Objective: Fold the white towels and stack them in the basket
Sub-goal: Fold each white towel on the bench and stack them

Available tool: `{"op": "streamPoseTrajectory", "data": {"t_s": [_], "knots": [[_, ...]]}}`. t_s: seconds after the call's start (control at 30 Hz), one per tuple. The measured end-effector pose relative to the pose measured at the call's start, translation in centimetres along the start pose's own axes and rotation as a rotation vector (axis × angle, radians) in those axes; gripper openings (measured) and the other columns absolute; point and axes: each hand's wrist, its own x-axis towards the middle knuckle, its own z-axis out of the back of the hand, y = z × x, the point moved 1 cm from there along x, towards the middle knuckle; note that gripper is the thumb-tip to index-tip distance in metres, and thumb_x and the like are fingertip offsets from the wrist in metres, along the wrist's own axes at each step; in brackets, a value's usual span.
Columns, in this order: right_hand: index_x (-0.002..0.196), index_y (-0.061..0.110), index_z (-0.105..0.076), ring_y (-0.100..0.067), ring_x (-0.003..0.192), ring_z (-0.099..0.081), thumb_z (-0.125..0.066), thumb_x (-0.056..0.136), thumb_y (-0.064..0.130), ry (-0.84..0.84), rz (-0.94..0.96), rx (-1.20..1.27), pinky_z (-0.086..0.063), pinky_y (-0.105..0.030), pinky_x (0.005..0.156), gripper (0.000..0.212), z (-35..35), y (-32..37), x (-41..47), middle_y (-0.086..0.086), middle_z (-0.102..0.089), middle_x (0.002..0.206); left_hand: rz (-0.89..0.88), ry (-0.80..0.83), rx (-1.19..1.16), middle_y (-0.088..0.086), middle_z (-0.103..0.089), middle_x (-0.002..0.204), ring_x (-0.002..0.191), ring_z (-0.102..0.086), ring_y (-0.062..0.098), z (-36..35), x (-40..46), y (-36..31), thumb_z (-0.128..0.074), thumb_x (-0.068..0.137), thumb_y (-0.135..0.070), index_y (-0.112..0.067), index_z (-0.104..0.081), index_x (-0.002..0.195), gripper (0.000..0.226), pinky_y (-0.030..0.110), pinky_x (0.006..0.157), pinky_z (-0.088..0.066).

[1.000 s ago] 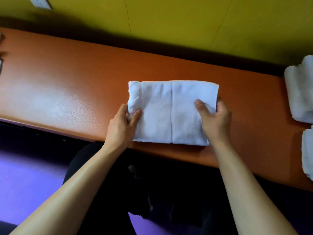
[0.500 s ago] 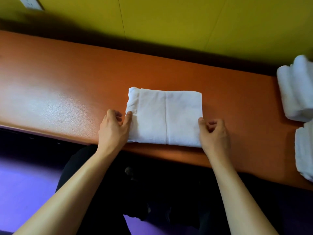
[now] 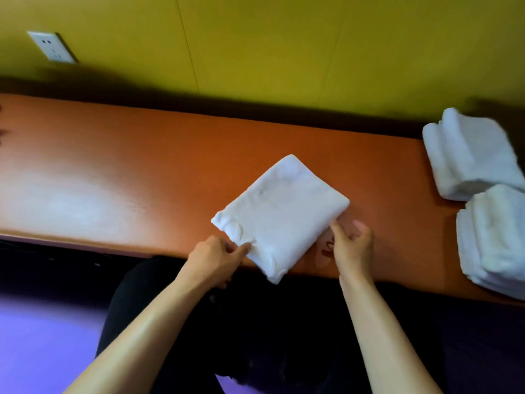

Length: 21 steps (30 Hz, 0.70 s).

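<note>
A folded white towel lies on the orange tabletop, close to its near edge and a little right of the middle of its length. It sits turned like a diamond: one corner points toward the far edge and the wall, the opposite corner hangs slightly over the near edge. Its long axis runs diagonally, from the far corner down to the near-edge corner, slanting a little to the right as it nears the person.

The left hand is at the towel's lower left side, its grip closed on the cloth: thumb and forefinger pinch the edge just beside the left corner. The right hand is at the lower right side, fingers curled, with the thumb tip touching the towel's edge; whether it really clasps the cloth cannot be told. The towel thus lies between the two hands and beyond them, toward the far edge.

At the right end of the tabletop two stacks of folded white towels lie, one at the far edge, the other by the near edge, touching each other and well apart from the towel in hand. A white wall socket sits on the yellow wall above the left part.
</note>
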Motion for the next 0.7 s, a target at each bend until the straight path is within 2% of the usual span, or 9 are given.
{"op": "streamPoseTrajectory", "data": {"t_s": [0.07,0.13,0.2,0.27,0.37,0.43,0.53,0.6,0.7], "knots": [[0.129,0.026,-0.052,-0.024,0.090,-0.068,-0.073,0.072,0.051,0.028,0.012,-0.031,-0.056,-0.051,0.090,0.066,-0.1,-0.4,-0.6,0.013,-0.059,0.088,-0.085,-0.362,0.167,0.005,-0.068,0.069,0.072,-0.067,0.035,1.9,0.7,-0.2,-0.055,0.090,-0.053,-0.015,-0.065,0.074,0.042,0.039,0.071,-0.056],[0.125,0.027,-0.053,-0.028,0.088,-0.070,-0.072,0.073,0.047,0.062,0.019,-0.049,-0.057,-0.054,0.086,0.059,-0.2,-0.5,-1.4,0.011,-0.061,0.088,-0.208,-0.504,0.155,0.001,-0.065,0.083,0.083,-0.062,0.032,3.5,1.6,-0.8,-0.058,0.091,-0.046,-0.018,-0.061,0.087,0.028,0.039,0.073,-0.051],[0.124,0.027,-0.053,-0.029,0.087,-0.070,-0.072,0.074,0.045,0.105,0.010,-0.077,-0.058,-0.054,0.083,0.056,-0.3,-0.7,-2.0,0.008,-0.062,0.089,-0.348,-0.449,0.196,0.002,-0.064,0.102,0.096,-0.057,0.030,3.9,3.1,-1.4,-0.060,0.092,-0.041,-0.019,-0.058,0.108,0.027,0.040,0.079,-0.046],[0.126,0.028,-0.051,-0.028,0.088,-0.070,-0.069,0.068,0.054,0.154,-0.014,-0.108,-0.058,-0.053,0.084,0.066,-0.4,-0.6,-2.8,0.005,-0.064,0.092,-0.417,-0.363,0.282,0.008,-0.060,0.123,0.111,-0.054,0.035,3.6,4.8,-1.8,-0.059,0.095,-0.040,-0.017,-0.054,0.128,0.041,0.043,0.092,-0.044],[0.134,0.022,-0.048,-0.024,0.097,-0.067,-0.071,0.081,0.046,0.245,-0.028,-0.173,-0.054,-0.039,0.090,0.063,-0.1,0.1,-4.5,0.002,-0.067,0.104,-0.302,-0.137,0.201,0.014,-0.055,0.139,0.125,-0.052,0.036,2.7,6.5,-2.4,-0.057,0.098,-0.039,-0.014,-0.046,0.143,0.053,0.042,0.100,-0.043],[0.142,0.021,-0.043,-0.022,0.110,-0.062,-0.070,0.088,0.038,0.318,-0.053,-0.211,-0.046,-0.030,0.090,0.062,0.0,0.1,-5.1,-0.002,-0.064,0.121,-0.235,-0.074,0.190,0.014,-0.058,0.136,0.121,-0.055,0.035,1.7,6.4,-2.6,-0.058,0.097,-0.037,-0.016,-0.046,0.143,0.052,0.040,0.096,-0.046],[0.151,0.021,-0.037,-0.022,0.126,-0.055,-0.070,0.088,0.036,0.371,-0.077,-0.178,-0.044,-0.032,0.102,0.073,0.3,0.3,-5.7,-0.003,-0.055,0.141,-0.167,-0.122,0.142,0.009,-0.063,0.124,0.108,-0.060,0.032,0.6,4.9,-2.1,-0.062,0.091,-0.036,-0.018,-0.051,0.132,0.046,0.038,0.085,-0.049],[0.149,0.021,-0.040,-0.021,0.126,-0.056,-0.072,0.086,0.036,0.344,-0.084,-0.178,-0.045,-0.035,0.103,0.072,0.6,0.9,-5.4,-0.001,-0.055,0.142,-0.094,-0.124,0.015,0.006,-0.064,0.118,0.101,-0.060,0.027,0.0,4.1,-2.0,-0.067,0.088,-0.033,-0.014,-0.054,0.124,0.042,0.032,0.077,-0.044],[0.138,0.021,-0.050,-0.022,0.113,-0.063,-0.073,0.083,0.037,0.320,-0.099,-0.192,-0.049,-0.034,0.095,0.061,1.4,2.1,-4.7,0.000,-0.063,0.130,0.020,-0.067,-0.112,0.006,-0.066,0.108,0.094,-0.064,0.026,-1.0,3.3,-2.1,-0.072,0.086,-0.035,-0.009,-0.059,0.115,0.041,0.030,0.068,-0.044]]}}
